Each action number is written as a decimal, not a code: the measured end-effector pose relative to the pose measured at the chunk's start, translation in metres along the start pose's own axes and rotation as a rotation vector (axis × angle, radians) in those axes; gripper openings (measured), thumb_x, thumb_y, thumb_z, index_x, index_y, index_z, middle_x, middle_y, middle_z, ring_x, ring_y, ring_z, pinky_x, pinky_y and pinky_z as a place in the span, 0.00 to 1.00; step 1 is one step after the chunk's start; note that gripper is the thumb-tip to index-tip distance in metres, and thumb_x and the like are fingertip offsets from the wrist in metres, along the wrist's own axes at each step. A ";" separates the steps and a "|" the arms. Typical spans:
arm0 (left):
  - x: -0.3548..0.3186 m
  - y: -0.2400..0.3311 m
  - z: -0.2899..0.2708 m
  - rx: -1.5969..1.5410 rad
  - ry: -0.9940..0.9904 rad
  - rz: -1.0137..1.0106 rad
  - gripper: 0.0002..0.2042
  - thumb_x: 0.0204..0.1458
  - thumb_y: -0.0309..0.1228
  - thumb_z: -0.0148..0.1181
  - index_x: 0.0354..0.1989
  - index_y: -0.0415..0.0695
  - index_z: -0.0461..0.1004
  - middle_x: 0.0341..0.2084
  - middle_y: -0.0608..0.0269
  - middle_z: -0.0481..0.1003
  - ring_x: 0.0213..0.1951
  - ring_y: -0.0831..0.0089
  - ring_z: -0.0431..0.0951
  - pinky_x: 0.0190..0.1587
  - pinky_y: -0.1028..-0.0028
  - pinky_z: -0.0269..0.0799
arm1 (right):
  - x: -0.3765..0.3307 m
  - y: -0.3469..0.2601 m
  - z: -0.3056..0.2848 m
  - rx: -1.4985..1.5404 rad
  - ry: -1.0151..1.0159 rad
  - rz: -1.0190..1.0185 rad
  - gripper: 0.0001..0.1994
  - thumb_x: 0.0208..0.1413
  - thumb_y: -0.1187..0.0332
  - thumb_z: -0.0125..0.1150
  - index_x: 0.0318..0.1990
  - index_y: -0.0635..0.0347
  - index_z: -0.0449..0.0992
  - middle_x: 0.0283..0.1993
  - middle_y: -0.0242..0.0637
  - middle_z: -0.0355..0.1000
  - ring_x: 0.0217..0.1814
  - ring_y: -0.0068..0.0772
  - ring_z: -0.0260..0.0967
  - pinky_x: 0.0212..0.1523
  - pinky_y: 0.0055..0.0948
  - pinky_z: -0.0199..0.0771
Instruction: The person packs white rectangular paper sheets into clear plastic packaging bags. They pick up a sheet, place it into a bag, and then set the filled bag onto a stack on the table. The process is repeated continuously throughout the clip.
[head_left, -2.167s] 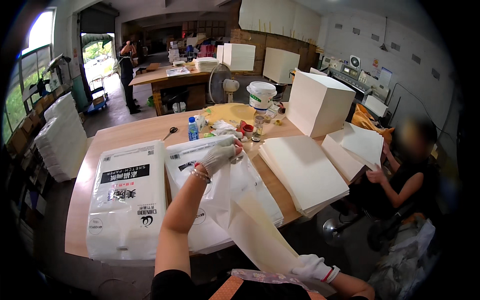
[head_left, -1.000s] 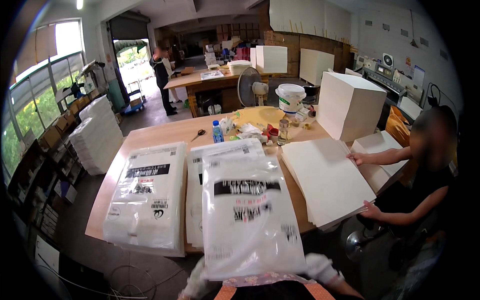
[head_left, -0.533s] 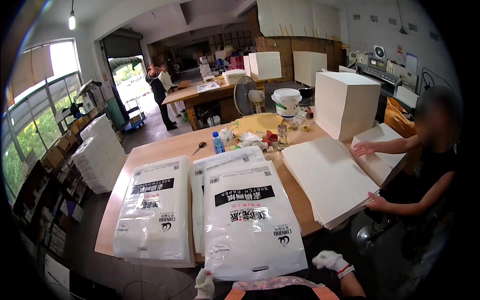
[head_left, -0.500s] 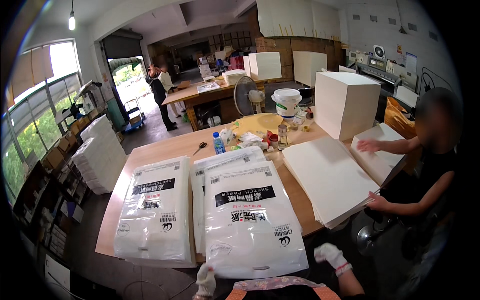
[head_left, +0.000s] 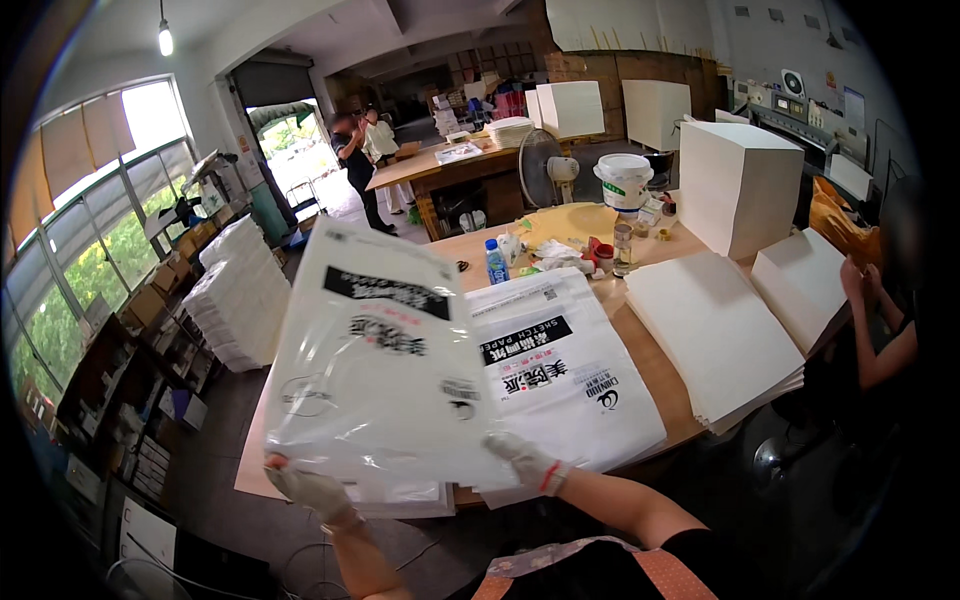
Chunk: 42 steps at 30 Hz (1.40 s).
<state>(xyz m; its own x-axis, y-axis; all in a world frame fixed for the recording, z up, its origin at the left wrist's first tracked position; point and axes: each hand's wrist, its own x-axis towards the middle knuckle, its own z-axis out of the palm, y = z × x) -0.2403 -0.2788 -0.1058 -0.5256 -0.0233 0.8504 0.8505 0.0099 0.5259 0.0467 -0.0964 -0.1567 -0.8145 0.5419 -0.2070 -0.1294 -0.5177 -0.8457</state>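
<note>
Seen from the head camera, a gloved left hand (head_left: 305, 490) and right hand (head_left: 528, 462) each gripped a bottom corner of a printed white plastic bag (head_left: 385, 360), lifted tilted above the near edge of the desk (head_left: 640, 345), apparently to clear the stacked bags (head_left: 570, 375) lying flat beneath; paper sheets (head_left: 710, 330) lay toward the right edge.

So the top printed plastic bag (head_left: 385, 370) isn't lying flat on the bench (head_left: 640, 350) anymore, it's lifted and tilted up across the centre-left of the frame. Both gloved hands, left (head_left: 310, 492) and right (head_left: 528, 462), now pinch its lower edge, covering the left-hand stack.
</note>
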 end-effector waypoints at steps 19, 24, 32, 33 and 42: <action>-0.271 0.059 0.046 -0.389 -1.070 0.053 0.07 0.41 0.25 0.60 0.30 0.43 0.72 0.19 0.54 0.71 0.23 0.55 0.72 0.26 0.63 0.68 | -0.161 -0.051 -0.199 -1.810 0.814 -0.103 0.14 0.48 0.65 0.50 0.42 0.59 0.69 0.43 0.49 0.67 0.44 0.52 0.66 0.42 0.45 0.68; -0.216 0.108 0.187 0.409 -1.334 0.244 0.28 0.46 0.42 0.58 0.58 0.47 0.64 0.61 0.49 0.56 0.63 0.51 0.51 0.64 0.52 0.40 | -0.256 -0.058 -0.336 -1.974 0.859 -0.214 0.45 0.35 0.51 0.68 0.62 0.56 0.55 0.56 0.48 0.63 0.59 0.50 0.60 0.57 0.39 0.61; -0.255 0.189 0.235 -0.468 -1.409 -0.089 0.12 0.54 0.30 0.53 0.47 0.44 0.70 0.27 0.63 0.73 0.27 0.77 0.72 0.29 0.74 0.70 | -0.256 -0.112 -0.354 -1.693 0.769 -0.106 0.30 0.43 0.48 0.61 0.53 0.55 0.66 0.41 0.52 0.72 0.42 0.54 0.70 0.43 0.40 0.71; -0.262 0.235 0.230 -0.684 -1.655 -0.415 0.12 0.54 0.29 0.55 0.47 0.45 0.70 0.35 0.62 0.74 0.35 0.72 0.74 0.38 0.72 0.70 | -0.260 -0.108 -0.368 -1.692 0.764 -0.162 0.28 0.45 0.48 0.60 0.50 0.55 0.68 0.40 0.53 0.72 0.40 0.53 0.71 0.41 0.40 0.72; -0.295 0.302 0.229 -0.982 -1.807 -1.644 0.19 0.49 0.28 0.52 0.51 0.39 0.64 0.43 0.58 0.70 0.46 0.67 0.72 0.51 0.66 0.68 | -0.277 -0.099 -0.183 -1.447 0.197 -0.794 0.15 0.58 0.59 0.46 0.45 0.59 0.72 0.35 0.40 0.72 0.36 0.36 0.71 0.34 0.31 0.74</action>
<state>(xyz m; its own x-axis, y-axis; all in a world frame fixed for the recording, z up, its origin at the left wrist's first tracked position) 0.1670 -0.0405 -0.1941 0.4553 0.7863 -0.4177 -0.4171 0.6029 0.6801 0.3884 -0.0744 -0.1055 -0.7128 0.4812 0.5102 0.2395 0.8507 -0.4679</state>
